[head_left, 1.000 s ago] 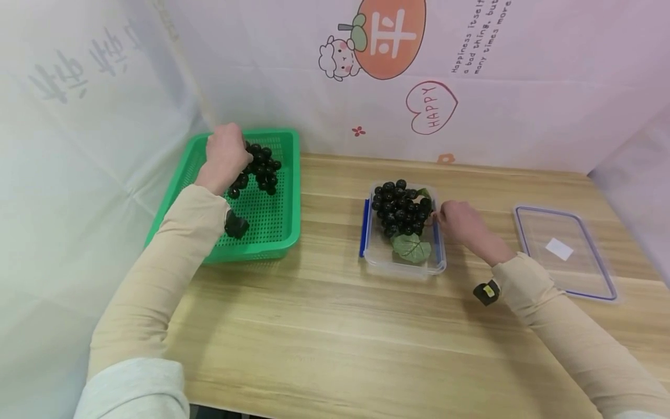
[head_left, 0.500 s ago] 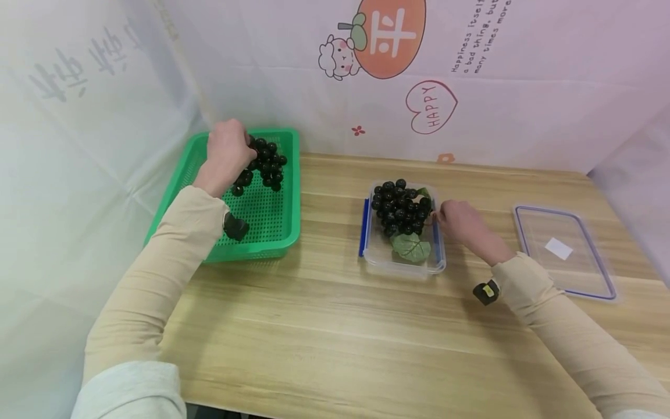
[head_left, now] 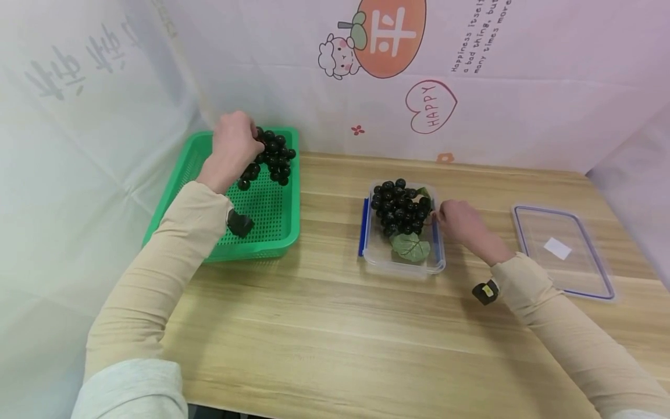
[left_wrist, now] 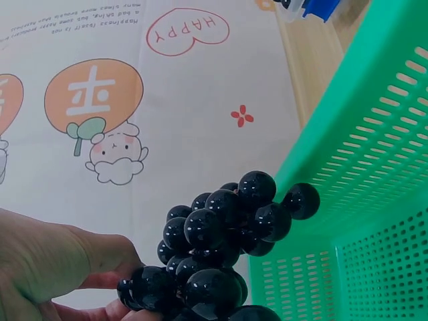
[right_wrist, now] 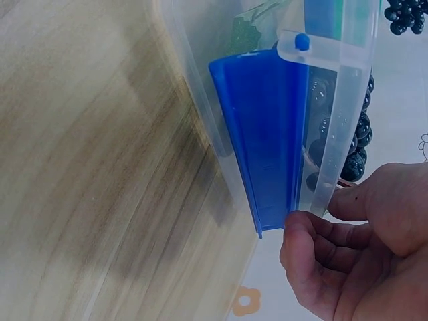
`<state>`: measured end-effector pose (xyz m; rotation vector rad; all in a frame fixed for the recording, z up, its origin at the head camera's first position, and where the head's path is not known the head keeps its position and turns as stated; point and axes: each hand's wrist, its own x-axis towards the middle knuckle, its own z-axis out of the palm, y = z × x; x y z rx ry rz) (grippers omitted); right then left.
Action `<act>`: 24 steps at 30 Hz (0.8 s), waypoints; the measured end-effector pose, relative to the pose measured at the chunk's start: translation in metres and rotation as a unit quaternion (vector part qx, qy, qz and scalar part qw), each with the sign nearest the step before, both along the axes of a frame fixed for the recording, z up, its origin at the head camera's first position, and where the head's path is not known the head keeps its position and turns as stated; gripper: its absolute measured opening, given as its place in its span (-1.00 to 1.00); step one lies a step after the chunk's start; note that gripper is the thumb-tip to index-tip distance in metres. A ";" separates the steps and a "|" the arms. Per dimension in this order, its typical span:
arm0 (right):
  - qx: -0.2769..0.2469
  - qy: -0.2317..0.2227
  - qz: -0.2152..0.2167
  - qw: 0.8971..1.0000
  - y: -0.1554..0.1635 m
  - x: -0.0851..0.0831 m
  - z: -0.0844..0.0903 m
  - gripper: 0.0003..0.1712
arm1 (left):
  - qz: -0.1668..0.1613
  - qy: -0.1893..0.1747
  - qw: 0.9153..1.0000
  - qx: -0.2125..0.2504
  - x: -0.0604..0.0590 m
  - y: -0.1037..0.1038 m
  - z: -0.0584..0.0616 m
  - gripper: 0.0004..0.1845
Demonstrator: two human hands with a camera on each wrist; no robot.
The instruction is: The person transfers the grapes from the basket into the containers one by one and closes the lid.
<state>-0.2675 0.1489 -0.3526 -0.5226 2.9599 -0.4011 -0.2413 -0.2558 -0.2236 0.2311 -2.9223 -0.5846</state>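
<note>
My left hand [head_left: 245, 139] grips a bunch of black grapes [head_left: 273, 157] by its top and holds it just above the far end of a green perforated basket [head_left: 262, 249]. In the left wrist view the grapes [left_wrist: 214, 254] hang from my fingers [left_wrist: 47, 267] over the basket wall [left_wrist: 374, 214]. My right hand [head_left: 445, 216] holds the right side of a clear container [head_left: 403, 266]; its thumb and curled fingers [right_wrist: 321, 247] sit at the rim by a blue clip [right_wrist: 267, 134]. Another bunch of black grapes [head_left: 400, 206] with a green leaf [head_left: 410, 247] lies inside it.
A clear lid with a blue rim [head_left: 562, 250] lies flat at the right of the wooden table [head_left: 324, 331]. A printed white cloth [head_left: 471, 87] hangs behind and to the left. Small wrist cameras sit on both beige sleeves.
My left hand has raised the grape bunch off the basket floor and carried it slightly right. My right hand and the container have stayed in place.
</note>
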 end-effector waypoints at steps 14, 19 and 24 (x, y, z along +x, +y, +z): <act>-0.006 -0.003 0.002 1.000 0.000 0.001 0.002 -0.65 | -0.007 0.006 1.000 -0.006 -0.003 0.014 0.009 -0.86; -0.002 -0.002 -0.002 1.000 0.000 0.000 0.001 -0.64 | -0.021 -0.002 1.000 -0.002 -0.002 0.020 0.009 -0.70; 0.005 -0.002 -0.005 1.000 0.000 -0.001 0.000 -0.59 | -0.030 -0.002 1.000 -0.003 -0.003 0.029 0.008 -0.72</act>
